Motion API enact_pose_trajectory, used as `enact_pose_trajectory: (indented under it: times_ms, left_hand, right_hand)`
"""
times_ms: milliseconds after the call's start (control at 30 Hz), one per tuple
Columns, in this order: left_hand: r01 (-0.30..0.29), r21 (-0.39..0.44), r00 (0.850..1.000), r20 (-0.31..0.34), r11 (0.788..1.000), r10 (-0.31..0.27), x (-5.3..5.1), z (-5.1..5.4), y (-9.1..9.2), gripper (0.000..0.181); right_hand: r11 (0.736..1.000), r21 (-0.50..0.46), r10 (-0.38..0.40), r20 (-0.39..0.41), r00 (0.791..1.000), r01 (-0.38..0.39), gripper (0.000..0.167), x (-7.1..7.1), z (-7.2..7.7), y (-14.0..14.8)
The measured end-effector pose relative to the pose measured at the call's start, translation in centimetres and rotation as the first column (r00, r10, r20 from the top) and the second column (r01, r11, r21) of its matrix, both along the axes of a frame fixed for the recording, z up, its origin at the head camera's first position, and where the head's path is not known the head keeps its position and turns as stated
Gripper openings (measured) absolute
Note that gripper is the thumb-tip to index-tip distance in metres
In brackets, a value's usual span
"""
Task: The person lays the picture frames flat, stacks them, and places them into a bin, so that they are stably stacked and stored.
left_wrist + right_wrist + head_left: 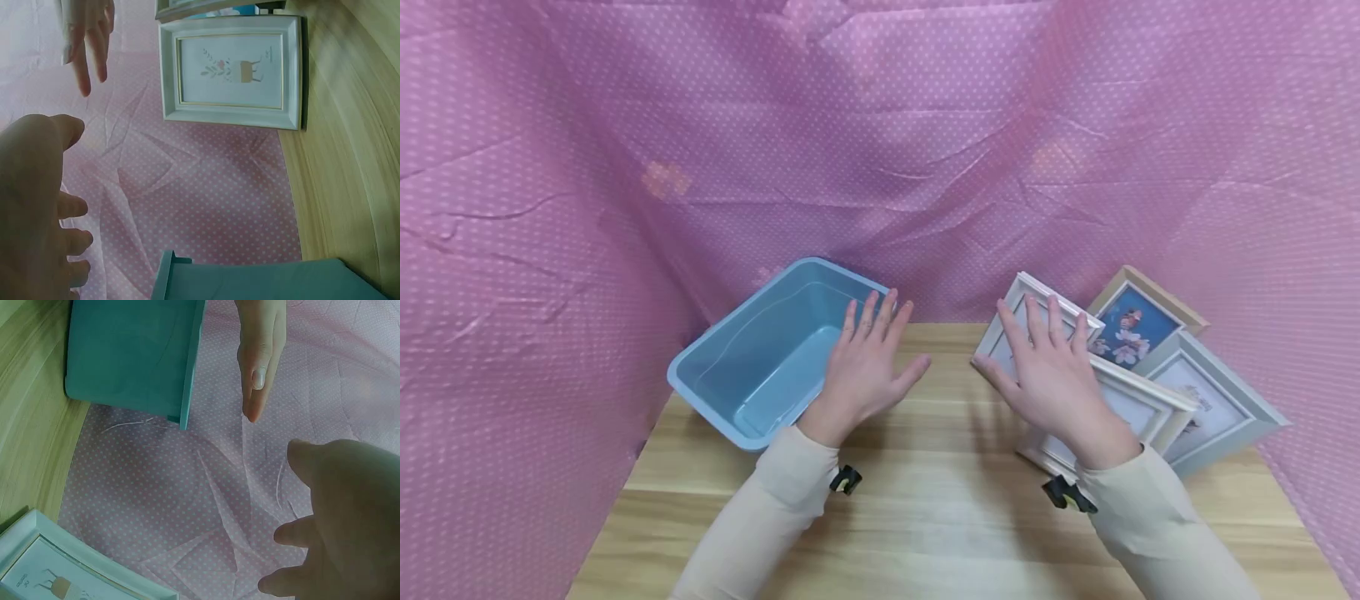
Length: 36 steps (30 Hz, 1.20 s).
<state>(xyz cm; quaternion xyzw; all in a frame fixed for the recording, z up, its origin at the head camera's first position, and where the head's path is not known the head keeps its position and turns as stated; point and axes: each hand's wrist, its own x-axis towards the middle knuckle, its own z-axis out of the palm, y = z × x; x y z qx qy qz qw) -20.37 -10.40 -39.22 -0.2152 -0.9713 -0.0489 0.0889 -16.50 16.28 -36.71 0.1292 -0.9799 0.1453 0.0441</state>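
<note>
My left fingers were straight and free near the blue tub, my right fingers spread and free by the picture frames, arms reached over the bench.

Upright blue bin left of overlapping picture frames

left fingers apart from right fingers | white frame | teal bin | wooden table

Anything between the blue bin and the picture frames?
Head view: just bare wooden tabletop between them, with the left hand overlapping part of that stretch in the image.
</note>
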Motion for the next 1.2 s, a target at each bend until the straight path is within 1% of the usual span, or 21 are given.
enact_pose_trajectory:
  times_ms: [67,133,267,400,500,567,633,733,833,900,967,1067,1133,1200]
  left_hand:
    - [0.025,0.003,1.000,-0.014,1.000,-0.025,0.0,-0.1,0.4,0.084]
    - [0.063,0.005,0.998,-0.028,0.998,-0.063,0.0,-0.2,1.0,0.083]
    - [0.145,0.010,0.989,-0.042,0.989,-0.144,0.2,-0.3,1.9,0.080]
    - [0.188,0.026,0.980,-0.069,0.982,-0.186,0.5,-0.6,2.3,0.077]
    - [0.227,0.063,0.970,-0.106,0.972,-0.219,0.7,-0.8,2.5,0.072]
    - [0.258,0.089,0.960,-0.134,0.962,-0.245,0.8,-0.8,2.6,0.067]
    - [0.286,0.120,0.950,-0.163,0.951,-0.265,0.9,-0.9,2.6,0.061]
    - [0.309,0.160,0.939,-0.207,0.938,-0.274,1.2,-1.1,2.6,0.053]
    - [0.316,0.203,0.937,-0.221,0.927,-0.272,1.4,-1.3,2.5,0.046]
    - [0.301,0.221,0.945,-0.202,0.928,-0.259,1.5,-1.3,2.4,0.044]
    - [0.282,0.246,0.955,-0.166,0.927,-0.246,1.5,-1.3,2.3,0.041]
    - [0.244,0.280,0.969,-0.100,0.928,-0.225,1.5,-1.4,2.1,0.038]
    - [0.232,0.304,0.973,-0.060,0.924,-0.225,1.5,-1.6,2.1,0.036]
    - [0.229,0.323,0.972,-0.029,0.918,-0.232,1.5,-2.0,2.1,0.037]
  right_hand:
    - [1.000,-0.018,-0.015,-0.013,1.000,0.014,0.085,0.4,-0.1,0.6]
    - [0.999,-0.033,-0.026,-0.037,0.999,0.024,0.083,1.0,-0.3,1.3]
    - [0.998,-0.050,-0.047,-0.076,0.996,0.043,0.082,2.3,-0.9,2.8]
    - [0.996,-0.066,-0.073,-0.102,0.992,0.067,0.082,3.1,-1.4,3.7]
    - [0.993,-0.084,-0.095,-0.117,0.989,0.085,0.081,3.5,-1.5,4.3]
    - [0.990,-0.099,-0.110,-0.122,0.986,0.098,0.079,3.8,-1.4,4.6]
    - [0.988,-0.113,-0.121,-0.134,0.984,0.106,0.077,4.0,-1.3,5.0]
    - [0.983,-0.142,-0.141,-0.160,0.977,0.118,0.072,4.2,-1.3,5.4]
    - [0.975,-0.179,-0.166,-0.200,0.966,0.131,0.066,4.3,-1.4,5.7]
    - [0.968,-0.214,-0.183,-0.232,0.955,0.133,0.061,4.4,-1.4,5.8]
    - [0.960,-0.252,-0.193,-0.274,0.942,0.123,0.055,4.4,-1.5,5.8]
    - [0.946,-0.313,-0.202,-0.354,0.913,0.089,0.046,4.4,-1.8,5.7]
    - [0.937,-0.343,-0.213,-0.405,0.889,0.068,0.041,4.4,-2.1,5.8]
    - [0.927,-0.370,-0.229,-0.444,0.866,0.055,0.038,4.6,-2.3,6.0]
